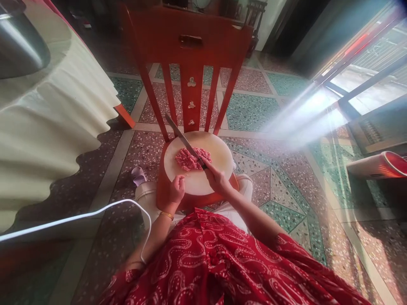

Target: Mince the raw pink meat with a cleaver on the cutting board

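Note:
On the chair seat lies a round, pale cutting board (pixel 221 148) with a mound of chopped red meat (pixel 184 160) near its middle. My right hand (pixel 216 178) is wrapped round the handle of a long knife (pixel 181 134). The blade slants up and left across the meat, its tip reaching past the board's far left edge. At the board's near left rim, my left hand (pixel 178 188) is closed with curled fingers, close to the meat but apart from it. Nothing shows in that hand.
The red wooden chair (pixel 191 55) has its slatted back beyond the board. To the left stands a table with a cream cloth (pixel 63 114) and a metal pot (pixel 22 42). A white cable (pixel 95 212) crosses at left. A red-and-white bin (pixel 375 165) lies at right.

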`<state>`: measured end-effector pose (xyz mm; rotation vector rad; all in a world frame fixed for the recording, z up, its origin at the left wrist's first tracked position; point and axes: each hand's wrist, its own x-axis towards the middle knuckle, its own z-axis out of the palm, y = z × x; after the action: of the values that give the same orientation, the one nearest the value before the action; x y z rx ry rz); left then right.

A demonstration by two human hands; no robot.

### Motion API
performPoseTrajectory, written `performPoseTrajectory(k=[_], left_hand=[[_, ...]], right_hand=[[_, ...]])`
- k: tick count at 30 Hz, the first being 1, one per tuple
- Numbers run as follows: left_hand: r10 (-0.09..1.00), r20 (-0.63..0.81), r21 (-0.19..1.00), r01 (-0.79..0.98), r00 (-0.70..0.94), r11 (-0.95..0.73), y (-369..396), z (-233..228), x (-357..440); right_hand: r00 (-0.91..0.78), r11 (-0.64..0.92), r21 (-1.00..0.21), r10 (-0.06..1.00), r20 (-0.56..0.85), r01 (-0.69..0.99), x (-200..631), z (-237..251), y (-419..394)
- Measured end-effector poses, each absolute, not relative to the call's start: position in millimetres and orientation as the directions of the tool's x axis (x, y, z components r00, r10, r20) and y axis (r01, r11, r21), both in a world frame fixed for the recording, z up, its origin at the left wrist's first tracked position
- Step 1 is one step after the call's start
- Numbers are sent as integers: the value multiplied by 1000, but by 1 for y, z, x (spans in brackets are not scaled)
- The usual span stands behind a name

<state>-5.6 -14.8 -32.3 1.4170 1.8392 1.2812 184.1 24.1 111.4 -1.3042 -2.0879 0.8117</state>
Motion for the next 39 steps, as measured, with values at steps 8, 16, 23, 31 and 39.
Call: performPoseTrajectory(k=[8, 16, 23, 31, 39], left_hand=[[927, 148, 885, 464, -344, 31, -15, -29, -4], [925, 90, 913, 402, -370, 72, -19, -22, -3], [919, 128, 912, 407, -374, 39, -20, -16, -2], [916, 130, 919, 394, -381, 34, -19, -20, -2], [920, 130, 914, 404, -369, 33, -18, -28, -2]], right_hand=[[-372, 232, -722, 927, -39, 652, 187, 106, 17], [-412, 230, -710, 906, -93, 665, 174, 101, 10], [-472, 317, -782, 881, 33, 536, 172, 107, 4], [-427, 234, -705, 898, -108, 669, 182, 107, 5], [-404, 189, -787, 911, -82, 587, 190, 96, 12]])
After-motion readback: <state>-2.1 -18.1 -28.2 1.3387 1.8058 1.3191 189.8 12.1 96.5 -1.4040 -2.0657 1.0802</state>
